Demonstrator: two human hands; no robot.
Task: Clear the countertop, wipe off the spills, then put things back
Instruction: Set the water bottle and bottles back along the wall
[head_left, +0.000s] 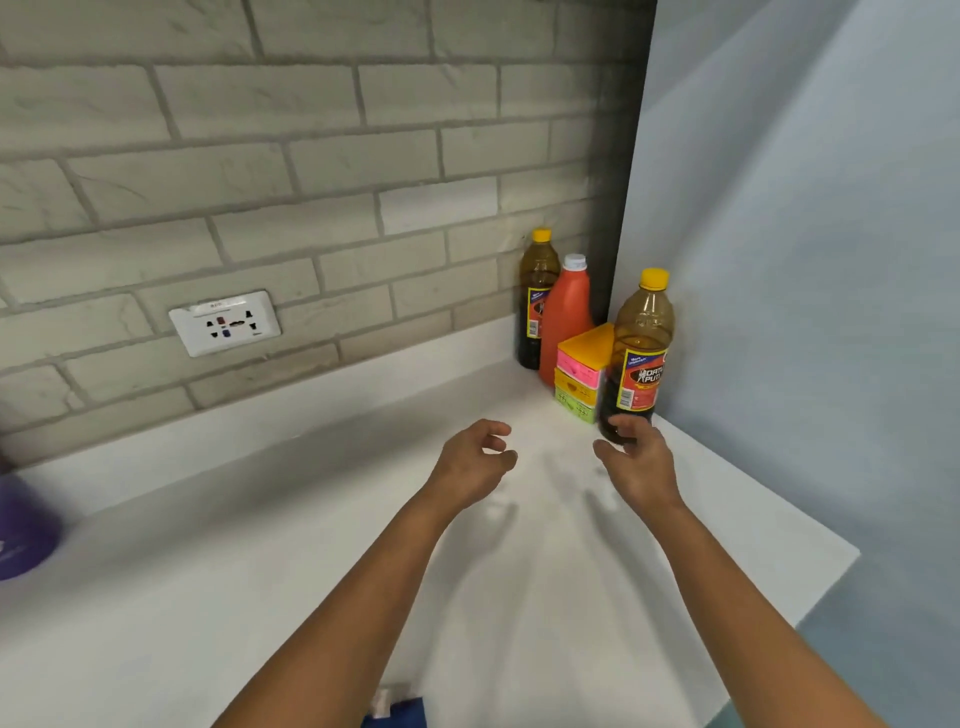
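Both hands hover empty with loosely curled fingers: right hand (636, 457) seemingly just short of the near bottle (636, 358), left hand (475, 462) beside it, above the countertop (260, 545); items cluster cornerward beyond.

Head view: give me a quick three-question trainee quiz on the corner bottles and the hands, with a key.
1. True or false: the left hand holds a bottle.
2. How many yellow-capped bottles stand in the corner?
3. What stands nearest the right hand? A. the orange bottle B. the front yellow-capped bottle C. the wall socket

Key:
1. False; both hands hover loosely curled and hold nothing.
2. Two; the second is the back yellow-capped bottle by the brick wall.
3. B; its base is right by the fingers, with the stacked coloured boxes just beside it.
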